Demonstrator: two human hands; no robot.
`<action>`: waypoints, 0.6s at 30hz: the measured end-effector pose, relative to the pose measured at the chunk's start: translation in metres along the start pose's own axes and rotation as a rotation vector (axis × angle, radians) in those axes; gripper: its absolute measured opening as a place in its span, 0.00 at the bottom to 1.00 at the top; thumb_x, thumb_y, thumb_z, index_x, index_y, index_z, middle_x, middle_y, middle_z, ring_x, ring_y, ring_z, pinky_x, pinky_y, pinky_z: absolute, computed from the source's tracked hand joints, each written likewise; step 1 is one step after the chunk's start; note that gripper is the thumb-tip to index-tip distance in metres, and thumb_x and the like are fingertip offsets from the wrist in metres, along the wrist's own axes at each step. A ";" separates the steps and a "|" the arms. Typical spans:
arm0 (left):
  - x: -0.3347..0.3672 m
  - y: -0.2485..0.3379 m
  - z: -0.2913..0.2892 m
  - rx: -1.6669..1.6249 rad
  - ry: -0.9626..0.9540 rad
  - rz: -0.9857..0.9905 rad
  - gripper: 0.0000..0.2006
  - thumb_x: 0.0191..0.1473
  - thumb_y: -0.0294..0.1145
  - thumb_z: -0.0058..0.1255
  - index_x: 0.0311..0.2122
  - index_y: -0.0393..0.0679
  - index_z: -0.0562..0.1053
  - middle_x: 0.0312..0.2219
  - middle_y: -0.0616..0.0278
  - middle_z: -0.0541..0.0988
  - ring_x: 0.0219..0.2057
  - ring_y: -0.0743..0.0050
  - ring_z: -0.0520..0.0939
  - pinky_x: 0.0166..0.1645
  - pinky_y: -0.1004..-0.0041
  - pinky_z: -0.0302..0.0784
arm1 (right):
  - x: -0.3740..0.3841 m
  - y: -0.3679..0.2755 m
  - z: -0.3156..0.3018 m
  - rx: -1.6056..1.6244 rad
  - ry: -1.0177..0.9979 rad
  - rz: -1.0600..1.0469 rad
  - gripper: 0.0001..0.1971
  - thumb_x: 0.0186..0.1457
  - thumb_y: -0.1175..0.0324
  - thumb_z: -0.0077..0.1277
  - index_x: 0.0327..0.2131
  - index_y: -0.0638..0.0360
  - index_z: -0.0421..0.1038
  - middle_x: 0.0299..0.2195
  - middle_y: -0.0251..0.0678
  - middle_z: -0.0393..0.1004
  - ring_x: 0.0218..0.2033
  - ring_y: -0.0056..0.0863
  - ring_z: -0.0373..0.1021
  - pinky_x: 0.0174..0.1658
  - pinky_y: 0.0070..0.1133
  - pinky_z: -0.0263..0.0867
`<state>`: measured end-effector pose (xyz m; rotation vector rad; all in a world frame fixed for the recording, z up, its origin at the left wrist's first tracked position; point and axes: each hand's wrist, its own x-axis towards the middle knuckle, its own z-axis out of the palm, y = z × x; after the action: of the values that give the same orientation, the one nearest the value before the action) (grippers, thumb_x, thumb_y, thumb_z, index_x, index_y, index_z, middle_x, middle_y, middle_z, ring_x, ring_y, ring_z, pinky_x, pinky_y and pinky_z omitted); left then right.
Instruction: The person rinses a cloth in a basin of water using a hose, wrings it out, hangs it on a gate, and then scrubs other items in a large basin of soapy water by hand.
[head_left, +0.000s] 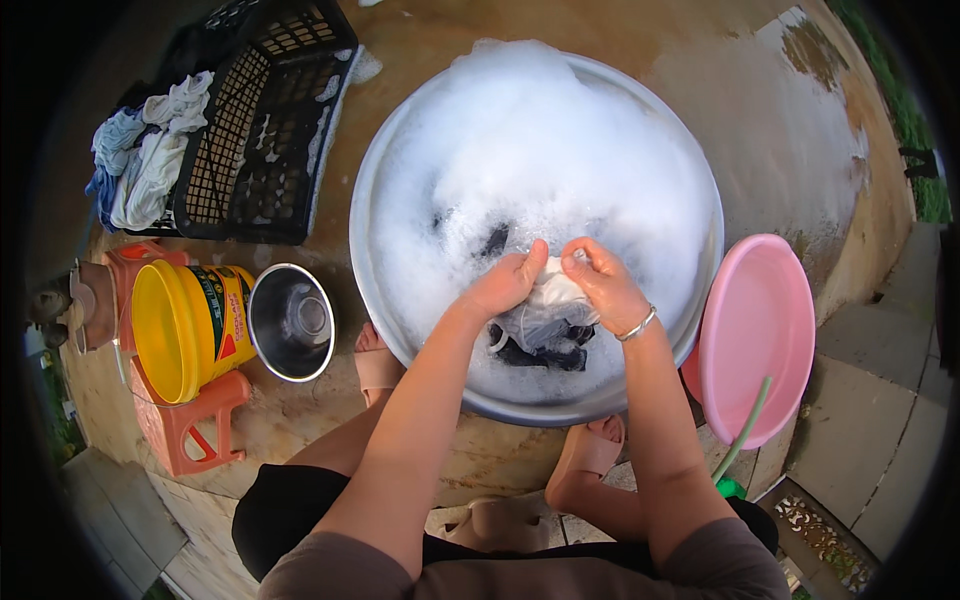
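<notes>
A large round metal-grey basin [540, 414] stands in front of me, heaped with white suds [560, 130]. Over its near half, both hands grip a wet whitish cloth [555, 300]. My left hand [508, 280] is closed on the cloth's left side with the thumb up. My right hand [607, 287], below a silver bracelet, pinches its upper right edge between thumb and fingers. The cloth's lower part hangs into the basin. Right under it, dark wet fabric [540, 352] pokes out of the foam. Whatever lies deeper is hidden by suds.
At the left, a black plastic crate [270, 140] stands beside a pile of wet white and blue clothes [150, 150]. Nearer are a yellow bucket [175, 330], a steel bowl [292, 322] and an orange stool [190, 425]. A pink basin [757, 340] with a green hose [745, 430] is at the right.
</notes>
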<state>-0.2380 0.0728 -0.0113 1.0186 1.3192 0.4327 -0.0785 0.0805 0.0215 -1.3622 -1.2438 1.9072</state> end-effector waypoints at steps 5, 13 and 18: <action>-0.001 -0.039 0.005 -0.120 -0.065 -0.062 0.26 0.48 0.52 0.37 0.32 0.34 0.70 0.27 0.57 0.72 0.29 0.75 0.70 0.36 0.74 0.65 | 0.009 0.031 -0.007 -0.570 0.453 -0.244 0.09 0.50 0.66 0.36 0.29 0.61 0.64 0.20 0.41 0.67 0.21 0.32 0.64 0.25 0.23 0.59; 0.006 -0.051 0.042 -1.414 0.224 -0.025 0.19 0.49 0.42 0.39 0.25 0.32 0.67 0.20 0.59 0.70 0.21 0.76 0.68 0.24 0.74 0.64 | -0.003 0.031 0.067 -0.650 0.445 -0.504 0.12 0.47 0.61 0.43 0.21 0.61 0.63 0.16 0.44 0.63 0.15 0.37 0.64 0.18 0.25 0.58; 0.001 -0.001 0.056 -1.077 0.465 -0.202 0.09 0.48 0.31 0.40 0.29 0.34 0.67 0.20 0.60 0.70 0.21 0.75 0.69 0.24 0.75 0.64 | 0.012 0.043 0.033 -0.466 0.513 0.071 0.21 0.47 0.51 0.39 0.24 0.64 0.62 0.18 0.47 0.64 0.17 0.38 0.64 0.21 0.26 0.58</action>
<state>-0.1858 0.0532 -0.0170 -0.1266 1.2905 1.1071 -0.1084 0.0569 -0.0187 -1.9935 -1.4187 1.2136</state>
